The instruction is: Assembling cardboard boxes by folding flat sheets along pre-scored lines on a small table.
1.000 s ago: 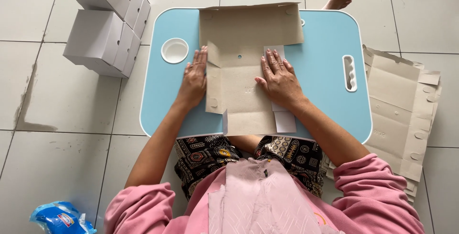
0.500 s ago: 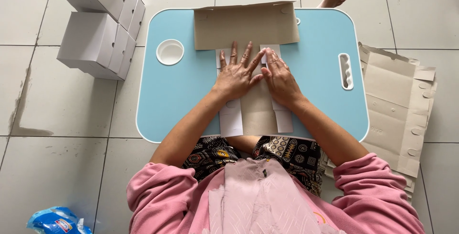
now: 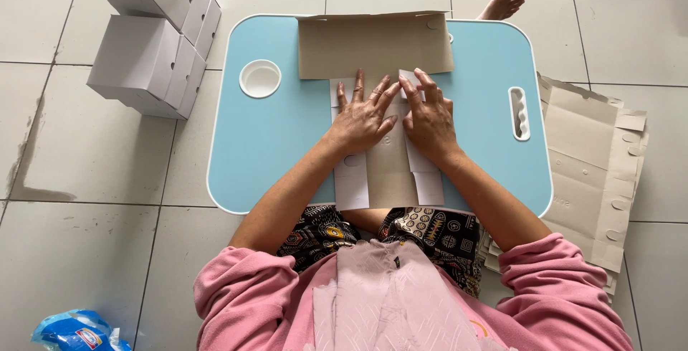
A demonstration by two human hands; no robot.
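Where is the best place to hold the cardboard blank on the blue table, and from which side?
Probably the raised flap of the cardboard blank, pinched at its far edge. It stands free, while the left hand and right hand press the rest flat.

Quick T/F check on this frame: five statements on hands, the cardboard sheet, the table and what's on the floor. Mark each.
1. Both hands, left hand and right hand, lie flat on the cardboard sheet. True.
2. The far flap of the sheet stands up. True.
3. The table is red. False: it is light blue.
4. The round cup recess holds a drink. False: it shows nothing in it.
5. Folded white boxes sit on the floor to the person's left, flat cardboard sheets to the right. True.
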